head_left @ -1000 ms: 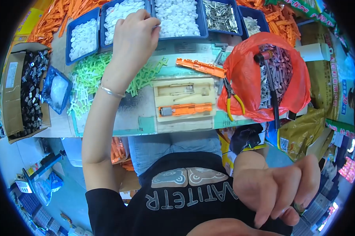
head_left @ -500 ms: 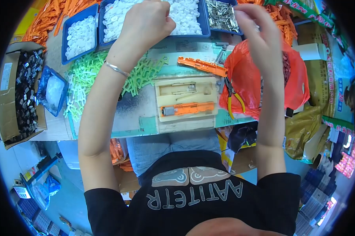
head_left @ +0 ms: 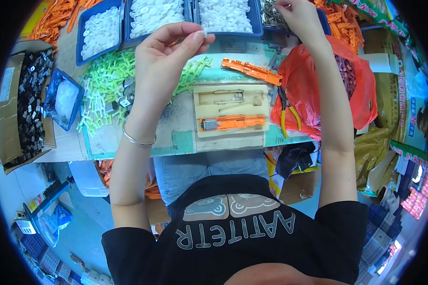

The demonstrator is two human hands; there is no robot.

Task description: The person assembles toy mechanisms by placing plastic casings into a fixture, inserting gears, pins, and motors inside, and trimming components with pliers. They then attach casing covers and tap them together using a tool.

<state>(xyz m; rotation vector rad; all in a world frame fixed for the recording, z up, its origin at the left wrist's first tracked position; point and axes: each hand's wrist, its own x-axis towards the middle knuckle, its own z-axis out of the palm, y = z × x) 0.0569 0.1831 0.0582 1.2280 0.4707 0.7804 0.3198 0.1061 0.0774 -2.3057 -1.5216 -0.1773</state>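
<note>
A crowded worktable (head_left: 165, 135) is spreading across the view, with loose orange parts (head_left: 52, 23) lying heaped behind it. Taking the cream fixture (head_left: 231, 108) near the middle as the clock's centre, a carton (head_left: 28, 102) of small dark parts is standing far out at nine o'clock. A small blue tray (head_left: 64, 102) is sitting just beside it, and bright green pieces (head_left: 102, 102) are lying scattered nearer in, also at nine. A blue bin of white pieces (head_left: 101, 33) is standing at ten o'clock.

At eleven, the left hand (head_left: 176, 47) is holding a small white piece (head_left: 204, 34) at the tips of thumb and forefinger, the other fingers curling loosely. In the fixture's lower slot an orange housing (head_left: 240, 122) is lying flat, a grey block (head_left: 209, 124) sitting at its left end. A second orange part (head_left: 252, 71) is resting outside the fixture at one o'clock. Farther out at one, the right hand (head_left: 299, 19) is hanging over or beside a bin of metal pieces (head_left: 271, 16), fingers bending; whether they are gripping anything, I cannot tell. Pliers (head_left: 290, 114) are lying at three, against a red bag (head_left: 299, 90).

The step in hand seems to be gathering small parts; the next move is probably calling for a delicate pinch, keeping the white piece steady.
</note>
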